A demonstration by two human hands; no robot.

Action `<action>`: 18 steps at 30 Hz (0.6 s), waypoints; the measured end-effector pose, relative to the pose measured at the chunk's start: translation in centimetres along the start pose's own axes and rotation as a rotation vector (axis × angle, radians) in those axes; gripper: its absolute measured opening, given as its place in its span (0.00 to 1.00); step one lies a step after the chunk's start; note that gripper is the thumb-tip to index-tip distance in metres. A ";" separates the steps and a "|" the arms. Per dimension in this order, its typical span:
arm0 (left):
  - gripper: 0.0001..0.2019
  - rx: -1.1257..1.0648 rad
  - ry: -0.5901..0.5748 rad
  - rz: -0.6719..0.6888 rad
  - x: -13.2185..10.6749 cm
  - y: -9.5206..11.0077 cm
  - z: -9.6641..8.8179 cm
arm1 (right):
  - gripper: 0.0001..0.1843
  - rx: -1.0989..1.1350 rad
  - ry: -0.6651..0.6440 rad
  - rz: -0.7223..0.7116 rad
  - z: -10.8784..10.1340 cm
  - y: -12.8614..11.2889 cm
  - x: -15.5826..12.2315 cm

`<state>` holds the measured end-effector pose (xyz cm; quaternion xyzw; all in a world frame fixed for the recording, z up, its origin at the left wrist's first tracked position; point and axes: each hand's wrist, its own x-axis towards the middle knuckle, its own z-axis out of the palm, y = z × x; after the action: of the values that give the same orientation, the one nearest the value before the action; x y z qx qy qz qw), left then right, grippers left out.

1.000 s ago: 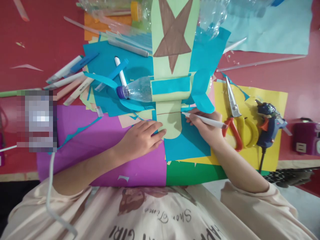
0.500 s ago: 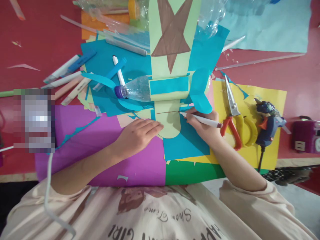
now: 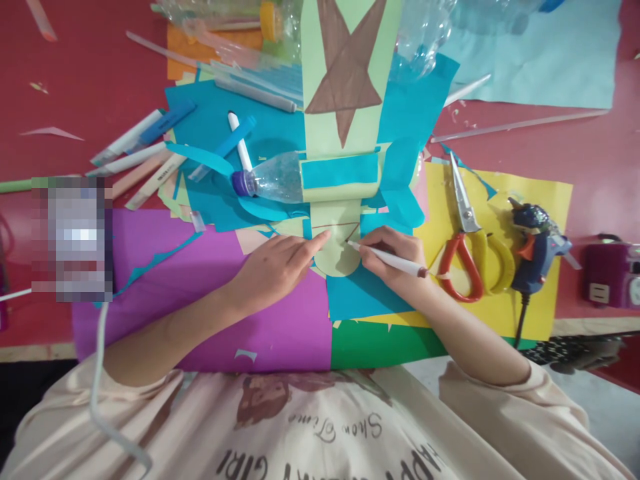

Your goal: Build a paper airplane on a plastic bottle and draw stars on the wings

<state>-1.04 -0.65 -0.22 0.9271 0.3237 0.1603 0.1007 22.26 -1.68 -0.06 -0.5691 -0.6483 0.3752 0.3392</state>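
Note:
My right hand (image 3: 393,257) pinches a white marker (image 3: 393,260) with a dark red end. Its tip touches the rounded end of a pale green paper strip (image 3: 336,257). A brown horizontal line and a slanting line from its right end show there. Fingers stretched out, my left hand (image 3: 280,267) lies flat with its fingertips on the strip's left side. Across the strip rests a clear plastic bottle (image 3: 280,177) with a purple cap, wrapped in green and blue paper, blue paper pieces at its right end. Farther up the strip is a brown star (image 3: 345,73).
Scissors (image 3: 465,227) with red and yellow handles and a glue gun (image 3: 537,240) lie on yellow paper (image 3: 545,193) at right. Several markers (image 3: 150,167) are at left near a blurred-out device (image 3: 77,240). Purple paper (image 3: 200,340) lies under my left arm. More clear bottles (image 3: 420,33) are at the back.
My right hand has moved the marker down and left, leaving a slanting line from the horizontal line's right end. My left fingertips have shifted slightly up on the strip.

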 end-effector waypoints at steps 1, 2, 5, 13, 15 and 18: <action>0.18 0.010 -0.006 0.009 0.0 0.0 0.0 | 0.06 0.002 -0.012 -0.015 0.1 -0.1 -0.1; 0.16 0.021 -0.014 0.022 0.1 0.0 0.0 | 0.06 0.002 -0.026 -0.028 0.2 -0.2 -0.2; 0.13 0.041 -0.047 0.062 0.2 0.1 -0.1 | 0.06 -0.018 -0.063 -0.065 0.3 -0.3 -0.5; 0.12 0.030 -0.036 0.072 0.2 0.2 0.2 | 0.09 -0.069 -0.114 -0.196 0.6 -0.9 -0.8; 0.13 0.015 -0.045 0.074 0.1 0.1 0.2 | 0.08 -0.078 -0.136 -0.238 0.7 -1.0 -0.9; 0.14 0.002 -0.067 0.077 0.1 0.1 0.2 | 0.06 -0.083 -0.168 -0.290 0.8 -1.1 -1.1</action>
<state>-0.89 -0.69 -0.33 0.9437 0.2844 0.1328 0.1044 21.15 -2.90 0.52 -0.4499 -0.7645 0.3415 0.3107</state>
